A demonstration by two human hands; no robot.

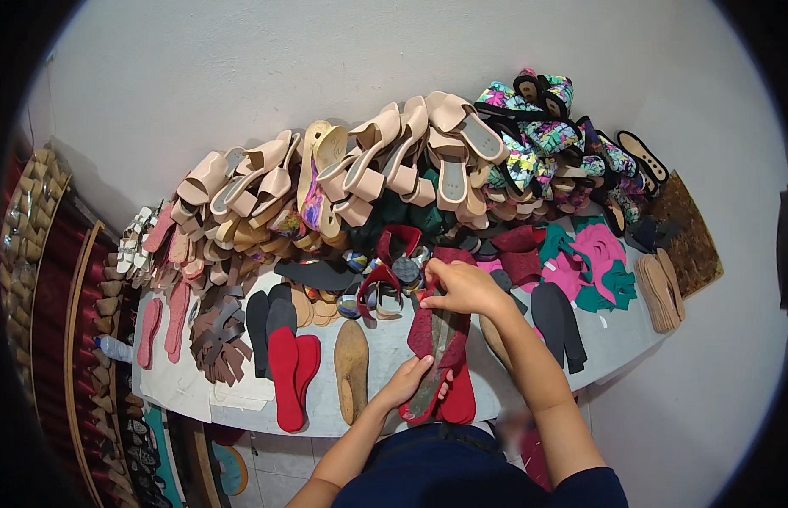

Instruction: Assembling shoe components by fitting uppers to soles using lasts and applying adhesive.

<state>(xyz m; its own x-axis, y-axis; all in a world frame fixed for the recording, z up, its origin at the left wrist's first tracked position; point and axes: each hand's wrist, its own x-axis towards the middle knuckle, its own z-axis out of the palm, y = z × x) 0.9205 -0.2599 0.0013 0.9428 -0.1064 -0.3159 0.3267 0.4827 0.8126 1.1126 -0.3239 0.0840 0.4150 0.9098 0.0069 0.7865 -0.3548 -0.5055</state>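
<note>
Both my hands are on a red shoe piece (421, 332), held above the table's front edge with its worn grey-green underside facing up. My left hand (404, 381) is closed around its lower end, thumb on the rim. My right hand (463, 289) is closed at the upper end, its fingers pressing on the red material near the toe. Just behind the held piece lies a red sole (460, 405). To the left rests a wooden shoe last (351, 364), with a pair of red soles (285, 385) beyond it. The fingers underneath the held piece are partly hidden.
Beige sandals (381, 140) are heaped along the wall, with floral-patterned ones (529, 140) at the right. Brown strips (220, 339), dark soles (556, 326), pink and green cutouts (593, 262) and stacked tan soles (659, 292) lie on the table (326, 415). Shelves of lasts (34, 229) stand left.
</note>
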